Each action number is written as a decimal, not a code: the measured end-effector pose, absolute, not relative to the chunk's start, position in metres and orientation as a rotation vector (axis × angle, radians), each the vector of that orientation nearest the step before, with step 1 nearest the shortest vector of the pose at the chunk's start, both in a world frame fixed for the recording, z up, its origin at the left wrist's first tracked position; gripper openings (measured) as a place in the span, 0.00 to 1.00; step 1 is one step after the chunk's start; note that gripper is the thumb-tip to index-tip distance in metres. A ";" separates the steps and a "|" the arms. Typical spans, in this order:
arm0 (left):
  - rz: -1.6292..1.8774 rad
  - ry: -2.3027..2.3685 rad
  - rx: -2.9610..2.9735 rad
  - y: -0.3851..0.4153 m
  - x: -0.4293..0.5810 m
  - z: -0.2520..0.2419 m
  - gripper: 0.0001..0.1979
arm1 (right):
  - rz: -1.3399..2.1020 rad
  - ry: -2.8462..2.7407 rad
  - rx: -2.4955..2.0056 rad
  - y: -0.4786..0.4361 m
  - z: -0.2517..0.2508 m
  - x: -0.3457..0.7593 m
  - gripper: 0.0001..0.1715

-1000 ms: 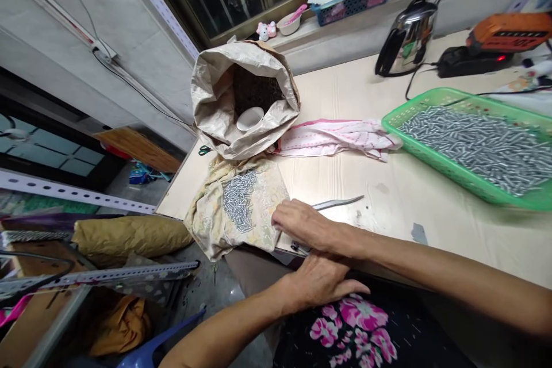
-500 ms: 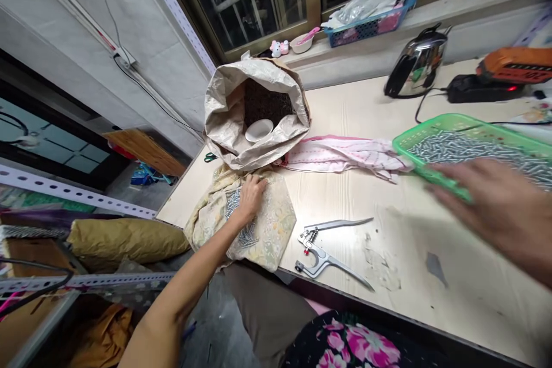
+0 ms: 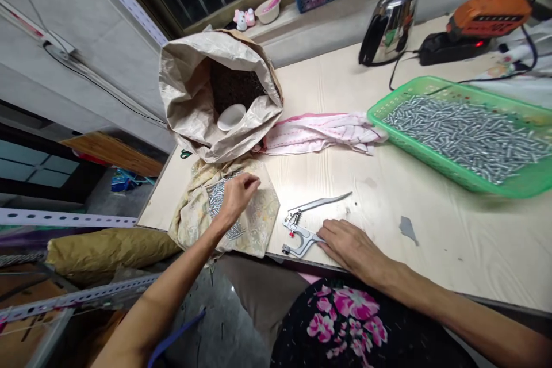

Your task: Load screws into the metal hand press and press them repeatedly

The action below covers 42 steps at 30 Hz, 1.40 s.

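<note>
My left hand [image 3: 237, 198] is closed in a pinch above a patterned cloth [image 3: 265, 207]. Whatever its fingertips hold is too small to make out. Under that hand, small silvery metal pins [image 3: 218, 198] lie in a pile on the cloth. My right hand [image 3: 351, 244] rests over the lower handle of silver pliers [image 3: 304, 238] with a C-shaped head and a spring, its fingers closed over the handle. The pliers lie on the table with their handles spread apart. The end of the lower handle is hidden beneath my palm.
A green basket [image 3: 431, 155] full of similar metal pins stands at right. Behind the cloth, an open sack [image 3: 185, 92] holds dark material and a white bowl [image 3: 232, 117]. A pink-and-white towel [image 3: 319, 133], a kettle [image 3: 388, 23] and an orange battery [image 3: 489, 14] on a charger are on the table.
My right hand has moved from the green basket's rim leftward and down onto the pliers' handle. My left hand has lifted off the pins into a pinch. The view has shifted right.
</note>
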State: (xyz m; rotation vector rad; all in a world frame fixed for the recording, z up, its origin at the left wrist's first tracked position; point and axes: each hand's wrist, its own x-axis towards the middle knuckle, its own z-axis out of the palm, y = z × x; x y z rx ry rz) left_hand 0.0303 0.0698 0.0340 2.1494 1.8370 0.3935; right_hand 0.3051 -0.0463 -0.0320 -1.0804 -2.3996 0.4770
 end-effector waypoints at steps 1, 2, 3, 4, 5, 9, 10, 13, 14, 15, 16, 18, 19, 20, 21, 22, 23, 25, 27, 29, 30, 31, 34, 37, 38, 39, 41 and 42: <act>0.439 1.792 1.984 0.052 0.036 0.036 0.11 | 0.466 -2.394 -1.065 -0.046 -0.032 0.304 0.12; 0.440 1.741 1.849 0.034 0.041 0.037 0.12 | 0.449 -2.391 -1.052 -0.046 -0.031 0.304 0.12; 0.430 1.693 1.741 0.017 0.046 0.036 0.12 | 0.429 -2.391 -1.041 -0.047 -0.031 0.304 0.13; 0.421 1.654 1.660 0.001 0.051 0.034 0.13 | 0.408 -2.393 -1.034 -0.048 -0.030 0.304 0.14; 0.421 1.627 1.607 -0.013 0.055 0.031 0.13 | 0.391 -2.398 -1.027 -0.049 -0.029 0.304 0.15; 0.461 1.607 1.561 -0.043 0.065 0.013 0.14 | 0.368 -2.416 -1.004 -0.054 -0.025 0.303 0.15; 0.461 1.608 1.566 -0.045 0.066 0.010 0.14 | 0.362 -2.416 -1.003 -0.055 -0.023 0.303 0.15; 0.442 1.602 1.590 -0.046 0.068 0.006 0.14 | 0.336 -2.416 -1.015 -0.055 -0.019 0.304 0.16; 0.434 1.600 1.599 -0.046 0.068 0.006 0.14 | 0.335 -2.422 -1.015 -0.054 -0.019 0.305 0.15; 0.421 1.598 1.608 -0.045 0.068 0.006 0.14 | 0.342 -2.428 -1.015 -0.054 -0.018 0.305 0.15; 0.406 1.595 1.617 -0.045 0.069 0.007 0.14 | 0.352 -2.430 -1.016 -0.054 -0.019 0.306 0.15; 0.368 1.589 1.626 -0.043 0.070 0.008 0.14 | 0.387 -2.432 -1.023 -0.054 -0.022 0.307 0.14; 0.342 1.587 1.622 -0.042 0.070 0.008 0.14 | 0.404 -2.430 -1.032 -0.054 -0.025 0.307 0.14; 0.311 1.587 1.610 -0.040 0.070 0.008 0.14 | 0.421 -2.430 -1.040 -0.054 -0.027 0.307 0.13; 0.277 1.588 1.591 -0.039 0.069 0.007 0.14 | 0.439 -2.434 -1.047 -0.054 -0.030 0.307 0.12; 0.243 1.593 1.567 -0.037 0.069 0.006 0.15 | 0.461 -2.444 -1.050 -0.053 -0.032 0.307 0.12; 0.213 1.599 1.542 -0.036 0.068 0.005 0.16 | 0.486 -2.457 -1.059 -0.053 -0.033 0.307 0.11; 0.168 1.613 1.504 -0.033 0.067 0.002 0.18 | 0.531 -2.485 -1.074 -0.050 -0.032 0.309 0.11; 0.142 1.617 1.483 -0.030 0.065 0.000 0.19 | 0.521 -2.488 -1.097 -0.045 -0.028 0.312 0.07; 0.128 1.608 1.464 -0.029 0.065 -0.002 0.21 | 0.434 -2.468 -1.139 -0.037 -0.023 0.319 0.21; 0.125 1.604 1.452 -0.029 0.065 -0.003 0.21 | 0.378 -2.458 -1.172 -0.033 -0.021 0.322 0.34; 0.121 1.602 1.439 -0.029 0.065 -0.003 0.22 | 0.333 -2.457 -1.209 -0.028 -0.020 0.326 0.47; 0.111 1.612 1.416 -0.029 0.066 -0.003 0.22 | 0.307 -2.509 -1.270 -0.018 -0.022 0.335 0.61; 0.098 1.624 1.416 -0.029 0.066 -0.003 0.21 | 0.347 -2.537 -1.276 -0.015 -0.024 0.337 0.56; 0.087 1.629 1.421 -0.028 0.066 -0.003 0.21 | 0.352 -2.531 -1.280 -0.016 -0.023 0.336 0.54; 0.076 1.636 1.428 -0.027 0.066 -0.003 0.21 | 0.354 -2.521 -1.282 -0.017 -0.021 0.336 0.51; 0.052 1.646 1.450 -0.027 0.065 -0.003 0.20 | 0.358 -2.505 -1.275 -0.021 -0.018 0.334 0.46; 0.035 1.650 1.468 -0.027 0.066 -0.001 0.20 | 0.357 -2.501 -1.267 -0.023 -0.016 0.334 0.43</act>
